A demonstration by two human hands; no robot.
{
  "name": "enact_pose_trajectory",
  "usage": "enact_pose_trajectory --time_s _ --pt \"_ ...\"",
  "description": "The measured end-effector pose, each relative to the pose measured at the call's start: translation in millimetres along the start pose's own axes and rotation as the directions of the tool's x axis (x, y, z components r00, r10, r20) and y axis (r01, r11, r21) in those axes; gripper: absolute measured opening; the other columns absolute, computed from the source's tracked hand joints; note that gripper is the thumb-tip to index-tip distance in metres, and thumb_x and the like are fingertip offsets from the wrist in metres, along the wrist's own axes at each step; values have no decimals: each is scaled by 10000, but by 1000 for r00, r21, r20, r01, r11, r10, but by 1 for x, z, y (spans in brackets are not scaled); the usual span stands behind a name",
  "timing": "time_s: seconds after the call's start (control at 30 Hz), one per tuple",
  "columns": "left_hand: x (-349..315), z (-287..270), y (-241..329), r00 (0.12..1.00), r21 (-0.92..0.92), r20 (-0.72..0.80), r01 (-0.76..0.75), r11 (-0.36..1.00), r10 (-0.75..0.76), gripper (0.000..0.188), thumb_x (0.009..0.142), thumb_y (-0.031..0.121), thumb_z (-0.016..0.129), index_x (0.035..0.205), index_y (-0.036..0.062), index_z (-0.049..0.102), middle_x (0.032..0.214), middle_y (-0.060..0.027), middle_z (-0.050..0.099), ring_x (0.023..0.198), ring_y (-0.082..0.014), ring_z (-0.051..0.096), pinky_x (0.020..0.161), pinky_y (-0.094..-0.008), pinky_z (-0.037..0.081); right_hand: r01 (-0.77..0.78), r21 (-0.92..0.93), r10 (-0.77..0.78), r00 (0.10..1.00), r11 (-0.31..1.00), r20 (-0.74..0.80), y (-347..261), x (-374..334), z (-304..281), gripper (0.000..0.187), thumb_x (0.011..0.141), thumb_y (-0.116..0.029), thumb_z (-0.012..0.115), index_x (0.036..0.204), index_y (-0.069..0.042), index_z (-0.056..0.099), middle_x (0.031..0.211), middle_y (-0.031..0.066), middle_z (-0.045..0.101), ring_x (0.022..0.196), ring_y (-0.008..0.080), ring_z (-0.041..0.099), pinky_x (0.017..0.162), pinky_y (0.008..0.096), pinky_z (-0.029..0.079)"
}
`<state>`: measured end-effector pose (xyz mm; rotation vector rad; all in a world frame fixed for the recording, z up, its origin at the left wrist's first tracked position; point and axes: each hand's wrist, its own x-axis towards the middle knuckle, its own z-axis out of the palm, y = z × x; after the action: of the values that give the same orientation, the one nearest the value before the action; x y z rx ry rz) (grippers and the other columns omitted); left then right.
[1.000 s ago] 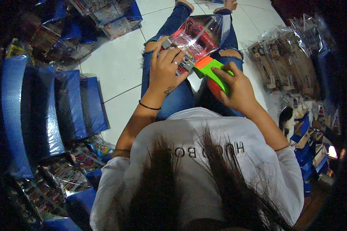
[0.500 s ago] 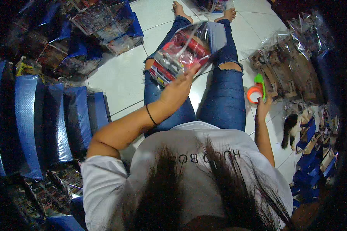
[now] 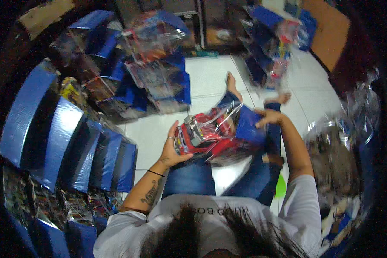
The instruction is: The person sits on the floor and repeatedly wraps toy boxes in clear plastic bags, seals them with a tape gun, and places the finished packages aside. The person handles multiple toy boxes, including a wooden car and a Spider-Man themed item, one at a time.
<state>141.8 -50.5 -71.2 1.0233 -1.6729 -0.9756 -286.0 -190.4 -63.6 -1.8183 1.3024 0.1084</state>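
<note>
In front of my knees, above my lap, is a red toy truck (image 3: 217, 129) in clear plastic wrap with a blue panel (image 3: 249, 124) at its right end. My left hand (image 3: 172, 148) grips the truck's left end, thumb below and fingers along the far side. At the blue panel's upper right edge is my right hand (image 3: 270, 118), its fingers apart; motion blur hides whether they press on it. A bright green piece of the tape dispenser (image 3: 281, 186) shows beside my right thigh, mostly hidden by my leg and arm.
Blue-backed packages (image 3: 64, 133) stand in a row at my left. More wrapped toys are stacked ahead on the left (image 3: 155, 64) and ahead on the right (image 3: 271, 47). Brownish plastic-wrapped packages (image 3: 333, 159) lie at my right. White floor tiles (image 3: 202, 77) show between.
My right hand has let go of the tape dispenser and come up to the package. The package has turned, showing its blue panel at the right. My view has tilted up toward the room.
</note>
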Motion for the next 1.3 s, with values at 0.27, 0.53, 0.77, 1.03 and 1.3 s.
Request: enact_pose_trajectory --time_s 0.27,0.53,0.77,1.03,1.3 --pt "145 -10 44 976 -355 188 -34 934 107 1025 730 171 806 1506 197 138 1383 -230 388 1321 -306 368 1056 -418 352 304 868 -73 951 393 -301 56 -41 100 739 758 -441 726 1332 -53 467 1251 115 578 1106 256 577 957 429 456" --pt "213 -70 216 844 452 -117 -424 785 523 987 818 590 633 1491 28 179 1427 -203 351 1292 -277 407 1090 -357 286 839 468 203 527 -279 -825 -104 -86 60 435 982 -380 413 1285 -92 530 1171 103 627 1008 230 632 841 394 529" --pt "218 -173 162 893 -520 -310 -447 728 327 808 850 673 525 1378 81 372 1287 -57 507 1167 -158 482 988 -328 389 846 518 -318 529 125 -787 -318 -12 -170 364 900 -375 552 1075 -65 624 932 92 672 776 210 654 743 353 545" --pt "333 -283 136 769 -180 -633 -261 948 92 674 893 590 508 1252 20 480 1195 -117 553 1072 -228 538 908 -360 443 597 798 -224 791 80 -569 -403 151 -221 345 887 -325 594 1132 -83 612 1080 140 651 965 287 633 859 454 507" --pt "232 -212 153 322 674 -675 -96 733 663 463 988 307 426 1285 -43 488 1357 -160 466 1306 -262 374 1101 -385 264 850 137 -42 183 509 -982 -268 121 -214 512 917 -420 548 1251 -33 510 1165 132 585 1039 255 574 846 385 490"
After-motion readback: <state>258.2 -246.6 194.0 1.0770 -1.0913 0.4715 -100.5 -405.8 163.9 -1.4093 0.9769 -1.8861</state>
